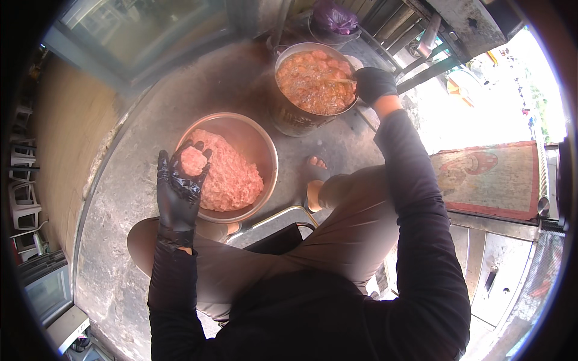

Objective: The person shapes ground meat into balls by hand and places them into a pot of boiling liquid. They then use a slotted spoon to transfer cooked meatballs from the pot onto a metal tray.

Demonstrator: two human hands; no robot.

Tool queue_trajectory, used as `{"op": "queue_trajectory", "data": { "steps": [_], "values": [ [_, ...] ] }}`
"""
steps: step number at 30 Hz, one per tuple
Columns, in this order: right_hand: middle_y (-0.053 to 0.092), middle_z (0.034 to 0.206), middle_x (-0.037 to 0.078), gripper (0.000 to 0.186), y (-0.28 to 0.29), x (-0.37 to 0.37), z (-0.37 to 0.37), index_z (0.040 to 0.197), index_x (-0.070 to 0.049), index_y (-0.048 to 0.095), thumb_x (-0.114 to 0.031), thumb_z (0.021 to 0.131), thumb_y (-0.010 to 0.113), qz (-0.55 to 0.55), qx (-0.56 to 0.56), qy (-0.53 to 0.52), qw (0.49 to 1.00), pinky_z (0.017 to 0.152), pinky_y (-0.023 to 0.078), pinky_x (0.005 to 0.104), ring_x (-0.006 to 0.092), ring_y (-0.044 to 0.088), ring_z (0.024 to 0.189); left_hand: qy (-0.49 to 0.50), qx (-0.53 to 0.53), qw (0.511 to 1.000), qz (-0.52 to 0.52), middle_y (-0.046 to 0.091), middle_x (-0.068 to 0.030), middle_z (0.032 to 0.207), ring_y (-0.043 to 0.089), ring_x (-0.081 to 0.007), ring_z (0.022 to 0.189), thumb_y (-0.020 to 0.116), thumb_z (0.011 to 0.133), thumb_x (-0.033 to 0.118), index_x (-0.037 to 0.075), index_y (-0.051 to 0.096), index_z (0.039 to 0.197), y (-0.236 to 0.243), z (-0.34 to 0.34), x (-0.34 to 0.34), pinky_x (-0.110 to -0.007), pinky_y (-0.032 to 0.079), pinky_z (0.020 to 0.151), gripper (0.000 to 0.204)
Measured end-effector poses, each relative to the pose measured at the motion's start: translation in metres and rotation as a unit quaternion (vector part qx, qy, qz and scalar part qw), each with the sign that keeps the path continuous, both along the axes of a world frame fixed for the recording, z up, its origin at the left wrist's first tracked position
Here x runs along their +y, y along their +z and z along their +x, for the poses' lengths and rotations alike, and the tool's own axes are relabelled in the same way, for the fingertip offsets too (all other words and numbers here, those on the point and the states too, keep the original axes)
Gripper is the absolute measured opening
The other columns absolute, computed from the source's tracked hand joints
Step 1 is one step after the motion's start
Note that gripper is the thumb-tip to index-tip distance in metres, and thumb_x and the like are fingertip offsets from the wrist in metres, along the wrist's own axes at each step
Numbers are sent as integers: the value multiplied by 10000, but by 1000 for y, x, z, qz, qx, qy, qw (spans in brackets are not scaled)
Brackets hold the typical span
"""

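Left hand: gloved in black (pixel 180 188), palm up over the near left of the basin, fingers apart, cradling a lump.
Lump: pink, roughly rounded (pixel 193 161), set apart from the bulk; judging by its uneven surface, only loosely shaped.
Pink mince: a large heap (pixel 232 183) inside the basin (pixel 274 165), on the floor to the left; this looks like the bulk left to portion.
Pot: farther and to the right of the basin (pixel 296 122), filled with bubbly, orange-brown liquid; pinkish pieces (pixel 319 55) lie at its far side, so some portions seem already in.
Right hand: gloved in black (pixel 374 85), at the pot's right rim, fingers closed on the handle of a pale utensil (pixel 344 80) that reaches over the liquid.
Hand count: two, both gloved.
Lump count: one in the left palm.
Basin count: one, with one heap.
Pot count: one; its pieces are several, too blurred by bubbles to number.
Utensil count: one.
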State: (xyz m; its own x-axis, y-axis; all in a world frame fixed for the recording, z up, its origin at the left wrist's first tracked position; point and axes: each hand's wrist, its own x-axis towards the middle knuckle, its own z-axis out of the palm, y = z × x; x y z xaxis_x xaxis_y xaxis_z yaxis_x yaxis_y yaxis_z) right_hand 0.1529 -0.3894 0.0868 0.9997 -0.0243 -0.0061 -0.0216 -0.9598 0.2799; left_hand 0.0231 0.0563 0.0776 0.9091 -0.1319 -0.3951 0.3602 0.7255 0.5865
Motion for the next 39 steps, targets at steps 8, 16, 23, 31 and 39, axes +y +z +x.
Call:
{"op": "queue_trajectory", "data": {
  "steps": [8,16,23,31,39],
  "values": [
    [747,1026,112,289,-9,-9,7,1035,-161,760,-228,893,517,27,91,-50,994,853,561,448,311,716,991,-2,7,1000,21,471,-246,1493,491,-370,1372,229,1117,409,-69,405,1475,-1,1,-3,-440,453,1129,623],
    [741,1062,132,308,-18,-5,12,1041,-132,754,-256,913,502,62,89,-34,993,870,552,449,333,706,1009,-22,-9,1000,18,480,-237,1491,498,-373,1368,239,1114,419,-55,413,1475,-5,1,0,-446,454,1128,621],
    [738,1090,129,313,-20,-8,13,1058,-150,756,-279,923,505,83,36,-31,995,872,553,442,327,703,1021,-13,2,1000,1,479,-245,1489,492,-389,1369,246,1115,422,-58,416,1468,-8,1,2,-458,449,1133,619],
    [732,1132,104,297,-23,0,27,1121,-197,745,-293,914,554,72,31,-27,997,878,552,438,315,701,1045,-14,1,1000,21,486,-253,1474,499,-373,1365,235,1122,393,-72,402,1462,-5,2,-3,-461,450,1131,600],
    [739,1125,78,301,-2,-16,21,1140,-209,745,-323,925,569,133,2,-113,985,894,552,428,293,707,1047,-35,-28,998,46,475,-255,1483,502,-367,1363,197,1128,362,-80,379,1470,-9,0,-1,-447,443,1137,587]
  ]
}}
